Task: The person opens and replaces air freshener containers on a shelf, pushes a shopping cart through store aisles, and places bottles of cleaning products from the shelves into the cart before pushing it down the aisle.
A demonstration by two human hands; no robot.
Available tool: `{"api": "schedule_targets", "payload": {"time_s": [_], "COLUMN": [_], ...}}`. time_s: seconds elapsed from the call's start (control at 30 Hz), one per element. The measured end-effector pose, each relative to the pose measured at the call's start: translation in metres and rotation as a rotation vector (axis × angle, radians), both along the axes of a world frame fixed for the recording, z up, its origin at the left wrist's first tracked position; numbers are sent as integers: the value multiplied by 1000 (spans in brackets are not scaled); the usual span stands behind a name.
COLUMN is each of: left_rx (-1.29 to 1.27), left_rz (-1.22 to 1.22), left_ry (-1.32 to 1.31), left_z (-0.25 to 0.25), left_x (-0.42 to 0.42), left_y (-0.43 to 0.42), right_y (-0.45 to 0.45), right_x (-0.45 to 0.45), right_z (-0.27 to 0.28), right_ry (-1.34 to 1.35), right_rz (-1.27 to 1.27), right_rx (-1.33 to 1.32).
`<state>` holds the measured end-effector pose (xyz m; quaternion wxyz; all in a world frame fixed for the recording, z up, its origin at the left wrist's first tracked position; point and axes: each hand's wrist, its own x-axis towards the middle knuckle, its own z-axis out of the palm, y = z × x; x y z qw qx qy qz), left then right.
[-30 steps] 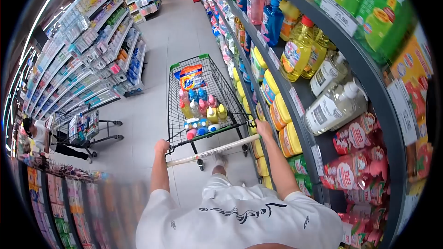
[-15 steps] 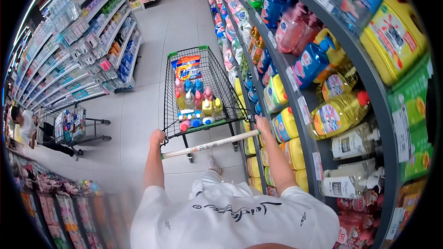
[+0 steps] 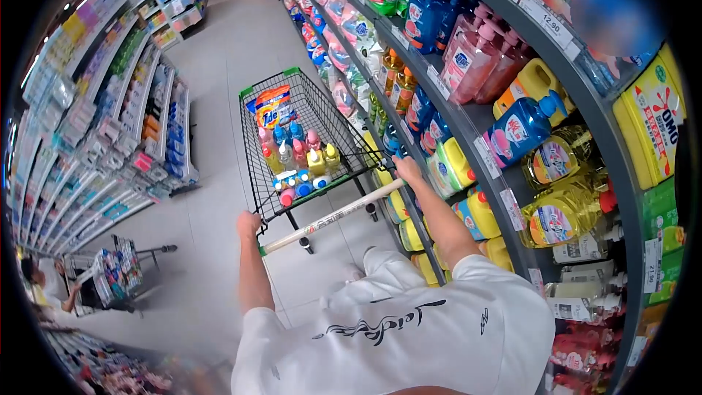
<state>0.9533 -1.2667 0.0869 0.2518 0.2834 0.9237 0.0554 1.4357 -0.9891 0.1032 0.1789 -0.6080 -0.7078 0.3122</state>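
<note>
Both hands are closed on the shopping cart (image 3: 267,183), a black wire one with green corners. My left hand (image 3: 249,224) grips the left end, by the pale handle bar (image 3: 333,216). At the right end, close to the shelf, my right hand (image 3: 407,170) is wrapped round the frame. Inside the cart an orange Tide bag (image 3: 272,111) leans at the far end. Nearer me stand several pump and squeeze bottles (image 3: 298,150) in pink, blue and yellow, with more bottles (image 3: 303,184) lying at the near end.
A long shelf (image 3: 468,128) of detergent bottles and bags runs close along my right. To the left stands another stocked shelf (image 3: 139,102). Another person (image 3: 55,281) with a loaded cart (image 3: 117,274) is at the lower left. The tiled aisle (image 3: 227,36) stretches ahead.
The cart has moved forward along the aisle with my hands on it. The shelf items on the right and the other person's cart have slid further back in view.
</note>
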Motion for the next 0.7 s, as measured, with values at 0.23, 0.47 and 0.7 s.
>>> {"api": "schedule_targets", "payload": {"time_s": [0.23, 0.47, 0.7], "left_rx": [41, 105, 66], "left_rz": [18, 1, 3], "left_ry": [-116, -225, -241], "left_z": [-5, 4, -14], "left_x": [-61, -115, -208], "left_y": [67, 135, 213], "right_y": [74, 134, 202], "right_x": [-64, -119, -193], "right_z": [-2, 34, 53], "right_ry": [-56, -50, 89], "right_rz": [-234, -183, -78], "right_rx": [-209, -258, -234]}}
